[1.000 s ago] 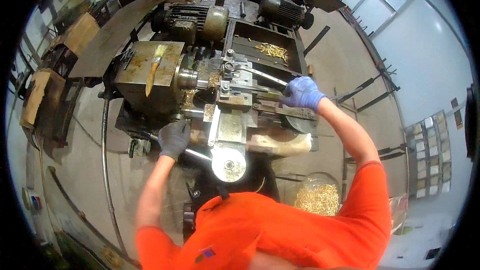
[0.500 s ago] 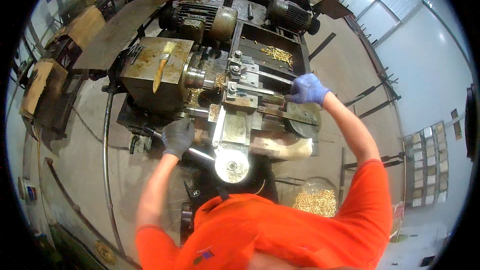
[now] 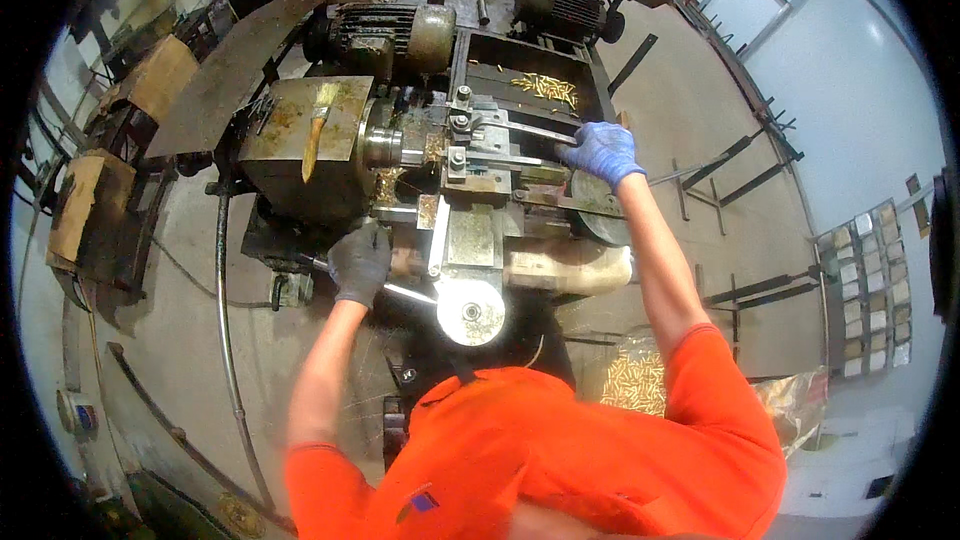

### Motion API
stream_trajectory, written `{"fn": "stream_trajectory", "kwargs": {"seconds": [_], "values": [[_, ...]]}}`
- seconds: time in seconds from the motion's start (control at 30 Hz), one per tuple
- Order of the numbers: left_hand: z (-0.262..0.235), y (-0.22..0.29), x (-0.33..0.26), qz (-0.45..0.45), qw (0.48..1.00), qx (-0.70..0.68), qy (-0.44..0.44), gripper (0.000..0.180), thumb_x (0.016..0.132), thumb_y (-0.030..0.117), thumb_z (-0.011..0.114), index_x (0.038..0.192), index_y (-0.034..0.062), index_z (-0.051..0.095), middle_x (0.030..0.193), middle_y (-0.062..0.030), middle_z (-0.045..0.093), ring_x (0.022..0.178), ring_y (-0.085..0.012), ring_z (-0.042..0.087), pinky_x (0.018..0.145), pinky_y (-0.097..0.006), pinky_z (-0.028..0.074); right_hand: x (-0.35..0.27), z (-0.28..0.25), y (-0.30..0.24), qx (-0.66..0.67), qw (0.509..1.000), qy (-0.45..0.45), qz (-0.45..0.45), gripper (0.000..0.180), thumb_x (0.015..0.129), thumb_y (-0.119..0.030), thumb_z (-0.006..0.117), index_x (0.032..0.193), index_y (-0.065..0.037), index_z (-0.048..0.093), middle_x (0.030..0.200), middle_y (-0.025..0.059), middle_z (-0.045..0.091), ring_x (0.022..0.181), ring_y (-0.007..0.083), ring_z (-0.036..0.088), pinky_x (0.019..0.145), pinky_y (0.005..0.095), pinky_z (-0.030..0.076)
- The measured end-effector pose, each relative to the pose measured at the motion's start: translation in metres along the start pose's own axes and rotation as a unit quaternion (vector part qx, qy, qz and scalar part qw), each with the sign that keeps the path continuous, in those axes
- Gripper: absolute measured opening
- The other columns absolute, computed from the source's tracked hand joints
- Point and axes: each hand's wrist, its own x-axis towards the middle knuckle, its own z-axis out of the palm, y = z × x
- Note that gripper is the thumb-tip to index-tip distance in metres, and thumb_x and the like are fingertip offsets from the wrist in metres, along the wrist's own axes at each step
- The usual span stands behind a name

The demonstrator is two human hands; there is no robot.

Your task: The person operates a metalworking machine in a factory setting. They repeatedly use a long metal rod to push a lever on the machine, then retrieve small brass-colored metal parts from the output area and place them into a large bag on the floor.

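Note:
My left hand [image 3: 360,262], in a dark grey glove, is closed around a metal lever [image 3: 412,294] that runs beside a round metal disc [image 3: 471,313] at the machine's near end. My right hand [image 3: 605,150], in a blue-purple glove, has its fingers bent together at the right end of a long metal bar [image 3: 530,127] on the clamping block. Whatever lies between those fingertips is hidden. Left of the block, a spindle [image 3: 383,147] sticks out of the metal headstock [image 3: 290,125], with brass-coloured shavings below it.
A brush [image 3: 315,135] lies on the headstock. Brass-coloured pins [image 3: 548,89] lie in a dark tray [image 3: 590,73] behind the block; many more pins [image 3: 634,381] fill a container low on the right. Electric motors [image 3: 390,35] stand behind. Metal racks [image 3: 755,290] stand at the right.
The whole view has shifted a little. My right fingertips have moved from beside the lower bar up to the upper bar's end. My left hand stays on the lever.

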Motion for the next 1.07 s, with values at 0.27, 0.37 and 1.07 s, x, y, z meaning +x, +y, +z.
{"fn": "stream_trajectory", "kwargs": {"seconds": [0.27,0.37,1.07], "values": [[0.006,-0.005,-0.004,-0.004,1.000,0.000,0.007,0.022,0.079,0.026,0.054,0.072,0.0077,0.062,0.070,-0.0160,0.061,0.067,-0.0350,0.060,0.061,-0.045,0.047,-0.003,-0.003,-0.005,-0.004,1.000,0.001,0.013,0.046,0.069,-0.057,0.060,0.077,-0.013,0.071,0.076,0.0131,0.067,0.074,0.0280,0.065,0.067,0.0379,0.050],[0.002,0.000,-0.003,-0.021,0.999,0.020,-0.018,0.024,0.080,0.027,0.053,0.071,0.0075,0.062,0.071,-0.0166,0.061,0.068,-0.0352,0.060,0.061,-0.045,0.047,-0.004,0.002,-0.005,-0.003,1.000,0.008,0.011,0.046,0.069,-0.057,0.060,0.077,-0.013,0.071,0.076,0.0133,0.066,0.074,0.0280,0.065,0.067,0.0379,0.050],[0.006,0.000,-0.001,0.008,1.000,0.004,0.030,0.023,0.081,0.026,0.056,0.068,0.0087,0.061,0.066,-0.0180,0.059,0.062,-0.0364,0.059,0.055,-0.044,0.046,-0.006,0.004,-0.007,0.022,0.999,0.025,0.039,0.043,0.069,-0.053,0.062,0.072,-0.012,0.071,0.075,0.0141,0.067,0.073,0.0277,0.066,0.066,0.0388,0.051]]}}
